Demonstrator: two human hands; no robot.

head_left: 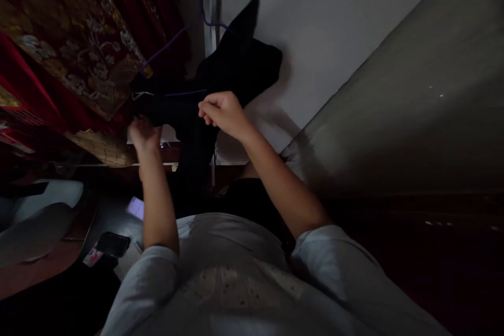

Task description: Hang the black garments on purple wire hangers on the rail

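A black garment (236,63) hangs over a thin purple cord (165,48) strung in front of a white wall. My right hand (222,113) is raised to the garment's lower edge, fingers curled and pinched on the dark cloth. My left hand (144,134) is at the garment's left end, blurred, its fingers closed against the cloth beside the curtain. Both arms reach up and forward from my white short-sleeved shirt.
A red and gold patterned curtain (66,37) hangs on the left. A grey slanted surface (413,105) fills the right. Below left, a lit phone (136,208), a dark phone (113,244) and a small card (92,258) lie on a dark surface near a white object (39,215).
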